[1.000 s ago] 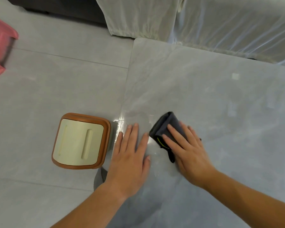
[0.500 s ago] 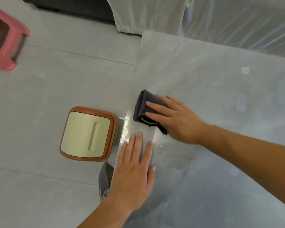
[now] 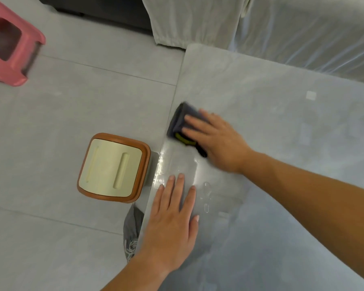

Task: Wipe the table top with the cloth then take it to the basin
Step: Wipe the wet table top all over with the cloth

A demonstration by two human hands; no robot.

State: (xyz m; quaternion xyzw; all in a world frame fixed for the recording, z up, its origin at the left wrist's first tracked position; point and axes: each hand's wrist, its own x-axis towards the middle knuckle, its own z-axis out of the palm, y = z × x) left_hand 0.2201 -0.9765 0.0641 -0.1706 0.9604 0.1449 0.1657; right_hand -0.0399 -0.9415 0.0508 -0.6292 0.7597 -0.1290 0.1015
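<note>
A folded dark grey cloth (image 3: 178, 123) with a yellow-green trim lies on the glossy grey table top (image 3: 271, 127), right at its left edge. My right hand (image 3: 216, 139) presses flat on the cloth, fingers pointing left. My left hand (image 3: 172, 223) rests palm down on the table near the same edge, fingers spread, holding nothing. A wet, shiny patch with water drops (image 3: 206, 190) lies between the two hands. No basin is in view.
On the tiled floor left of the table stands a small stool with a cream seat and brown rim (image 3: 114, 168). A pink plastic stool (image 3: 11, 49) is at the far left. A covered sofa (image 3: 261, 24) runs behind the table.
My right hand has slid the cloth away from me and to the left, up to the table's left edge. My left hand has stayed flat in place.
</note>
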